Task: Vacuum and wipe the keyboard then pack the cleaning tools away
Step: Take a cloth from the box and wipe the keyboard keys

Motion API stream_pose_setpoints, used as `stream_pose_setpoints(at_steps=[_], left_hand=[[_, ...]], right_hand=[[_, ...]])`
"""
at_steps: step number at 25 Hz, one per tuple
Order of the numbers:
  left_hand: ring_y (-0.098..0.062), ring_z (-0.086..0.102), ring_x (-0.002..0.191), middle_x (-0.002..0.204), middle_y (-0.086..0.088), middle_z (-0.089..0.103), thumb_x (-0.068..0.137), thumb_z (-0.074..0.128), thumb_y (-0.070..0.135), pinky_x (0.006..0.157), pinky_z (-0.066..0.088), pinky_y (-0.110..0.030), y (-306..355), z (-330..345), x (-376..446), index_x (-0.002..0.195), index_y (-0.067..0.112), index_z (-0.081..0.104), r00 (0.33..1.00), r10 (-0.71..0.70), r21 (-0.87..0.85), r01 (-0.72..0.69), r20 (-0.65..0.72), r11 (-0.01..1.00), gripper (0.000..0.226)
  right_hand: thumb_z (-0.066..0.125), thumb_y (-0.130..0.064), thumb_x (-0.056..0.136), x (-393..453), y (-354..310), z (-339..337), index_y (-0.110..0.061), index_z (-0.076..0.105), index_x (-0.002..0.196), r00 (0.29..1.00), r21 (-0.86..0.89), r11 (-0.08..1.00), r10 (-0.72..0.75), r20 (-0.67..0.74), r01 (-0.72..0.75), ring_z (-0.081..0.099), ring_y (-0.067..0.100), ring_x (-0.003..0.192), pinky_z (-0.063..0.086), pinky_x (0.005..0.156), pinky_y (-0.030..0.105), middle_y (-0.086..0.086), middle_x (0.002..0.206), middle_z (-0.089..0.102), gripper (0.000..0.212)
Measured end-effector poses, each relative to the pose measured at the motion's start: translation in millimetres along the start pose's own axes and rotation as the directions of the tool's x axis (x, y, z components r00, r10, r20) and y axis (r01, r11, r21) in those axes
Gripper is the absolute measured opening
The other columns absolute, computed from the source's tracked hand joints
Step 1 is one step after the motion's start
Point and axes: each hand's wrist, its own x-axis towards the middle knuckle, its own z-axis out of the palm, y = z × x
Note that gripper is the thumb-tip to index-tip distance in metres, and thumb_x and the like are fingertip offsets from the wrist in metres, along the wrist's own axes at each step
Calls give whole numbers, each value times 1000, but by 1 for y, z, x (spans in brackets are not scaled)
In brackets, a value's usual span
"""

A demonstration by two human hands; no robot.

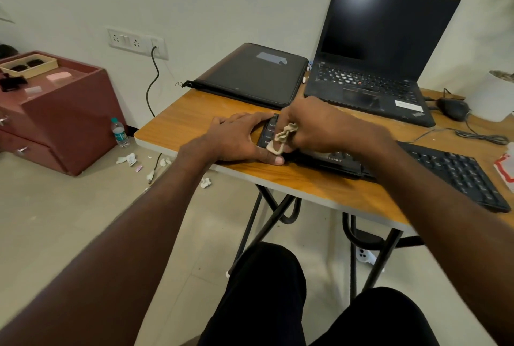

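Note:
A black keyboard [456, 170] lies along the front edge of the wooden table [306, 181]. My left hand [236, 137] grips the keyboard's left end, thumb along its front edge and fingers over the far corner. My right hand [319, 125] pinches a crumpled pale wipe [282, 137] and holds it down on the leftmost keys. The middle of the keyboard is hidden under my right hand and forearm.
An open black laptop [372, 81] and a dark zipped sleeve [250, 75] lie behind the keyboard. A mouse [453, 109] with its cable sits at the right. Crumpled tissue bits [128, 159], a water bottle [120, 134] and a maroon cabinet [61, 112] are on the floor at left.

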Motion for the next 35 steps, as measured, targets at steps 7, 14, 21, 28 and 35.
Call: stream_pose_setpoints(at_steps=[7,14,21,28,35], left_hand=[[-27,28,155,170,1,31,48,48,105,123,15,-58,2,-3,-1,164,47,16,1000,-15,11,15,7,1000,134],[-27,32,153,168,1,35,48,53,103,122,15,-56,5,-5,-5,160,50,20,1000,-10,-37,10,3,999,129],[-28,33,153,168,0,36,49,54,103,121,17,-56,2,-3,-2,160,51,20,1000,-12,-39,12,7,999,127],[-34,30,153,169,-5,33,48,55,99,122,16,-57,9,-6,-6,160,51,20,1000,-22,-46,23,21,999,127],[-35,30,153,170,-5,32,49,55,101,123,16,-57,12,-7,-8,161,50,20,999,-36,-49,36,15,998,129]], right_hand=[[79,-28,87,-3,13,4,-30,75,117,981,85,995,68,-184,-53,61,9,89,42,61,21,-5,105,72,31],[76,-30,88,-27,32,-6,-25,64,131,956,-110,956,255,-145,-272,60,20,93,50,74,33,5,118,68,44],[79,-27,86,-35,17,12,-33,75,112,994,90,995,57,-96,-49,62,16,102,54,83,35,-6,111,70,27],[78,-33,87,-51,42,-1,-30,69,127,977,56,985,171,-126,-165,58,14,98,50,80,34,-1,121,69,41],[77,-38,86,-50,48,17,-35,70,125,925,93,950,310,-218,-297,63,18,102,55,78,38,-3,118,72,39]])
